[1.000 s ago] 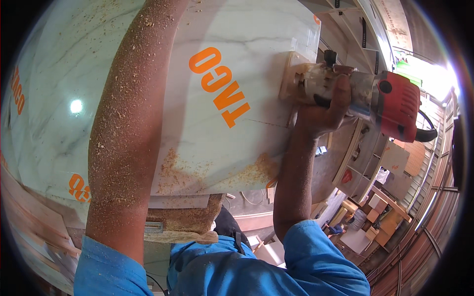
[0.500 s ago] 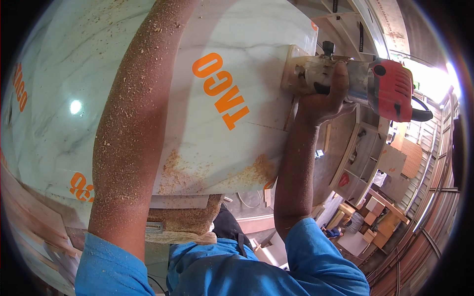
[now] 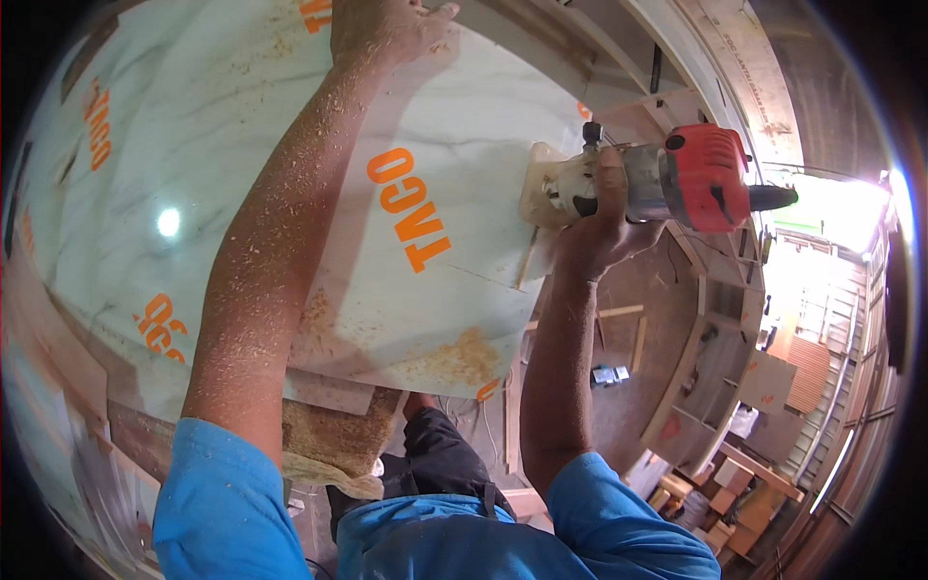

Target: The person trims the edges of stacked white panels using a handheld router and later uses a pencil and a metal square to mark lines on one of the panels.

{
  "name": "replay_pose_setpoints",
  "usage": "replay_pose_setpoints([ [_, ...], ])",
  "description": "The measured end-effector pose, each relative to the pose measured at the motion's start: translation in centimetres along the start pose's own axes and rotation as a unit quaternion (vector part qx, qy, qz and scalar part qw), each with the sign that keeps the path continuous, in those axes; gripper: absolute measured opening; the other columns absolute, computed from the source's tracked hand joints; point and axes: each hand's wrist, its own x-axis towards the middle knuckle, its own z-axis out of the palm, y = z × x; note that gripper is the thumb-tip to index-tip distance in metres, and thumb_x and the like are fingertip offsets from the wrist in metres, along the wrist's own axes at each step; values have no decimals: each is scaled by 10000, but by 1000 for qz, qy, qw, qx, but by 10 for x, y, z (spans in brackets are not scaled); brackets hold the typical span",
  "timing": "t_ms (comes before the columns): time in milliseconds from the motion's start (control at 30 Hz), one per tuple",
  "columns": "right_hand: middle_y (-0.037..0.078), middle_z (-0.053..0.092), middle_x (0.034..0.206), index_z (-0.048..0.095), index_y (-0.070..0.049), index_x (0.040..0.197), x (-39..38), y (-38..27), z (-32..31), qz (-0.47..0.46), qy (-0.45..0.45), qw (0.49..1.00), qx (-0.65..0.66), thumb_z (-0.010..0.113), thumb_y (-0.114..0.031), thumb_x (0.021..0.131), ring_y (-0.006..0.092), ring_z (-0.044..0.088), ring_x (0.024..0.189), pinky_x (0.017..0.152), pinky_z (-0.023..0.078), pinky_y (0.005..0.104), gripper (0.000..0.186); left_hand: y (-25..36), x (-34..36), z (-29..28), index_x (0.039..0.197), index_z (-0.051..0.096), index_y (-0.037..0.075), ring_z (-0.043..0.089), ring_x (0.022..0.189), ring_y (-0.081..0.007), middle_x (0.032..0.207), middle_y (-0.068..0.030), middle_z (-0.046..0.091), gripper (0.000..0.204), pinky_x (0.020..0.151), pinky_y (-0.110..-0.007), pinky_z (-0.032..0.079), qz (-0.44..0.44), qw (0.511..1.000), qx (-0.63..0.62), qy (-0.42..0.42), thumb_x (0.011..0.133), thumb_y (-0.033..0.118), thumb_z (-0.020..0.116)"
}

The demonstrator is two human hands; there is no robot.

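Note:
My left hand [image 3: 391, 27] rests near the top of a white marble-patterned panel [image 3: 222, 97] with orange printing and scattered sawdust, its fingers loosely spread; my dusted forearm crosses the sheet. My right hand [image 3: 607, 217] is wrapped round a red and silver handheld router [image 3: 706, 179], whose pale square base [image 3: 536, 184] sits at the panel's right edge, the motor lying sideways out over that edge.
Beneath the panel's near edge are a worn brown board [image 3: 343, 435] and my dark-trousered leg [image 3: 440, 454]. To the right are unfinished cabinet carcasses [image 3: 677, 435], a grey floor [image 3: 643, 387], leaning boards [image 3: 773, 377] and a pile of wooden offcuts [image 3: 735, 503].
My view has shifted, bringing my left hand and more floor into sight. The router and right hand appear farther left in the picture, with the grip unchanged.

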Motion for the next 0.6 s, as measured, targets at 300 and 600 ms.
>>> replay_pose_setpoints([
  [300,100,659,963,650,17,1038,58,-49,-119,136,18,990,0,714,-206,883,176,666,778,695,558,328,279,-14,-77,-11,1136,627,29,568,1147,-396,1241,-190,599,423,989,-488,454,71,991,89,73,872,343,731],
  [600,9,593,778,566,-85,977,7,-67,-320,469,19,876,109,758,-242,852,125,615,599,496,516,294,278,92,-375,-90,1292,553,2,459,1299,-453,1391,-296,488,552,1090,-562,355,-45,999,9,19,857,298,720],
])
